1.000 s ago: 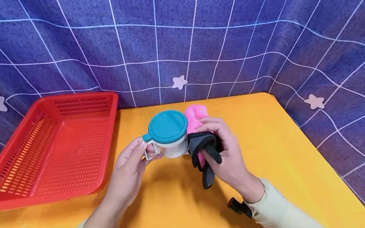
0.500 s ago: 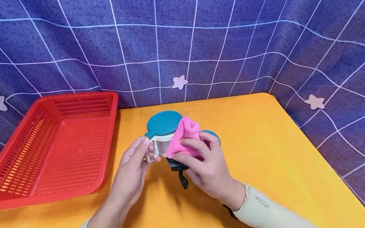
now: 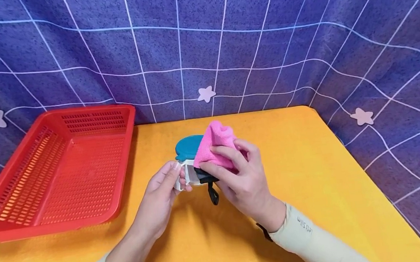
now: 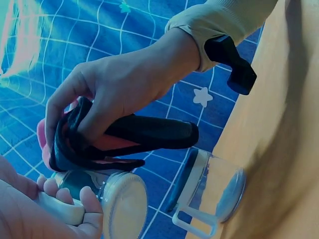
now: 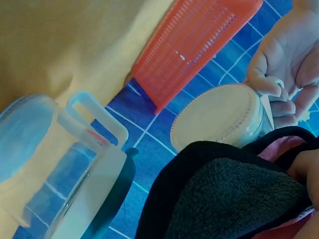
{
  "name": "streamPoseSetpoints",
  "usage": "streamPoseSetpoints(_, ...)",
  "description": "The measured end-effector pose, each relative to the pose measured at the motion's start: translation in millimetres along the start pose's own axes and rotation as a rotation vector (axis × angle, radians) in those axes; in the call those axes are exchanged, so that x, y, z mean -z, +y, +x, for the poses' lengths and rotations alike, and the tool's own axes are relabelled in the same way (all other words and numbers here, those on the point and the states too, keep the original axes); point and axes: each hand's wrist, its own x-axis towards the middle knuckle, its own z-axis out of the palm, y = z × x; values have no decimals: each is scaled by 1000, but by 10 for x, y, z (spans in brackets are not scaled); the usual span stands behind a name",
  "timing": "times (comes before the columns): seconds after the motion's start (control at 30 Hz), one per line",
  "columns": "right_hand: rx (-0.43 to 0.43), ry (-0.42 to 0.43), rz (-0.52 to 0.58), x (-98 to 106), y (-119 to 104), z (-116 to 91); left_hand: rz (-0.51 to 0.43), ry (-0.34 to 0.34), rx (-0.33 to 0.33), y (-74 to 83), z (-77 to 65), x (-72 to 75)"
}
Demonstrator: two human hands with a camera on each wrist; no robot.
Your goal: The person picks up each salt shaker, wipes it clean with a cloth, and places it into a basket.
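Note:
In the head view my left hand (image 3: 160, 192) grips the white handle of a clear jar with a teal lid (image 3: 188, 147), raised off the table. My right hand (image 3: 242, 176) holds a pink cloth (image 3: 215, 147) with a grey, black-edged side and a black loop against the jar's right side, covering much of it. From the left wrist view the jar's round base (image 4: 127, 204) faces sideways, beneath the cloth. A second, similar lidded jar (image 5: 94, 191) stands upright on the table in both wrist views; the right hand and cloth hide it in the head view.
A red perforated plastic basket (image 3: 77, 177) sits on the left of the yellow table (image 3: 325, 187). Behind the table hangs a blue curtain (image 3: 247, 47) with a white grid and stars, which also runs along the right side.
The right hand has brought the pink cloth leftward from beside the jar to over its side, its pink face now turned up. The held jar has shifted slightly right and nearer and is tilted.

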Motion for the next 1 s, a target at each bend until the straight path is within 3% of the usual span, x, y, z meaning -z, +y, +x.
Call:
streamPoseSetpoints(0.33, 86, -90, -58, -91, -90, -220, -26, 14, 22, 14, 6, 16)
streamPoseSetpoints(0.5, 39, -165, -5, -74, -86, -301, -14, 19, 24, 19, 13, 51)
streamPoseSetpoints(0.7, -144, -174, 195, 23, -30, -223, 12, 16, 3, 39, 6, 77)
streamPoseSetpoints(0.9, -487, -163, 584, 154, 32, -124, 22, 15, -46, 53, -29, 116)
streamPoseSetpoints(1.0, -598, -154, 740, 214, 107, -98, 24, -21, -86, 60, -40, 143)
